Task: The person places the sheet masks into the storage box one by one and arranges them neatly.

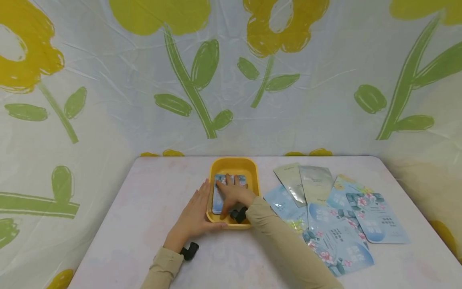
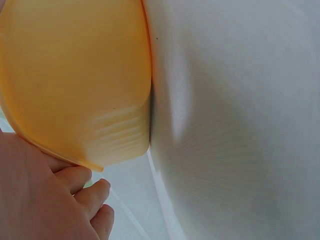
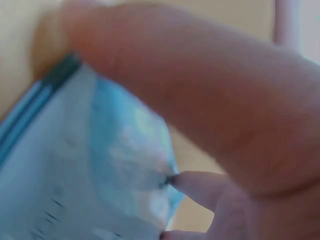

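In the head view a yellow plastic bin (image 1: 254, 168) stands at the table's far middle, with light-blue floral sheet mask packets (image 1: 218, 200) stacked inside. My left hand (image 1: 195, 210) lies along the bin's left wall, fingers extended, thumb at the near rim. The left wrist view shows the bin's outer wall (image 2: 75, 75) with fingers (image 2: 92, 197) by its rim. Reaching into the bin, my right hand (image 1: 232, 192) spreads its fingers over the stack. Close up in the right wrist view, the thumb (image 3: 175, 75) crosses above the top packet (image 3: 65, 165), and fingertips meet its far edge.
Right of the bin, several blue floral packets (image 1: 339, 245) lie fanned and overlapping. Two silvery-beige packets (image 1: 315, 180) are behind them. Black wrist cameras (image 1: 189, 251) sit on both wrists. Flower-printed cloth (image 1: 317, 100) walls the table's back and sides.
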`<state>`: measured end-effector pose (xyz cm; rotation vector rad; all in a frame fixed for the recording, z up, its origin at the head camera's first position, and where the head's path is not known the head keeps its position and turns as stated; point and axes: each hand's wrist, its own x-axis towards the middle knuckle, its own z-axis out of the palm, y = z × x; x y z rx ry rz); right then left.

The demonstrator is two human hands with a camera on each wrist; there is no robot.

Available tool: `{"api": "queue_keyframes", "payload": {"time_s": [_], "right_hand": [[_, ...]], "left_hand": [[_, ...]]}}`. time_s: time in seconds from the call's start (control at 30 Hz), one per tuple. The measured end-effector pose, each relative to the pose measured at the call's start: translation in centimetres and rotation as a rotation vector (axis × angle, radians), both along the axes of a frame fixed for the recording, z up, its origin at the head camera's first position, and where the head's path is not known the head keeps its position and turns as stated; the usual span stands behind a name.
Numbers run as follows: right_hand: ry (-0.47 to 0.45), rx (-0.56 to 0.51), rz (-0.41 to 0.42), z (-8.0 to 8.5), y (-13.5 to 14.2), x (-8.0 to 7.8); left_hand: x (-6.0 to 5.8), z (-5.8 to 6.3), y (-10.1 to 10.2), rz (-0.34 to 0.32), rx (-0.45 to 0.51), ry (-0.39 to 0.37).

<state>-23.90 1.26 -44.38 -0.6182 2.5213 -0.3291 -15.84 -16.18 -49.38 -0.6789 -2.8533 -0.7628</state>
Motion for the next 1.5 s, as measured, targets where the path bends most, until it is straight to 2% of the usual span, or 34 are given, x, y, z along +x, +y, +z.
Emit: {"api": "queue_keyframes", "payload": {"time_s": [0.2,0.43,0.7,1.13,1.33,1.5], "right_hand": [[0.054,-0.110,0.028,1.2,1.0,-0.6],[0.099,-0.354,-0.036,2.9,2.5,-1.0],[0.133,-0.541,-0.135,3.9,4.9,-0.7],[0.355,-0.818,-0.261,3.9,10.3,0.0],[0.374,-0.907,-0.343,4.1,13.9,0.2],[0.418,-0.931,-0.402,4.1,17.0,0.5]], "left_hand": [[-0.2,0.0,0.1,-0.001,0.010,0.003],[-0.5,-0.1,0.2,0.006,0.005,0.003],[-0.4,0.2,0.3,0.010,0.000,-0.021],[0.2,0.2,0.1,0.055,-0.018,-0.072],[0.4,0.3,0.2,0.057,-0.018,-0.079],[0.5,0.3,0.3,0.056,-0.025,-0.091]]}}
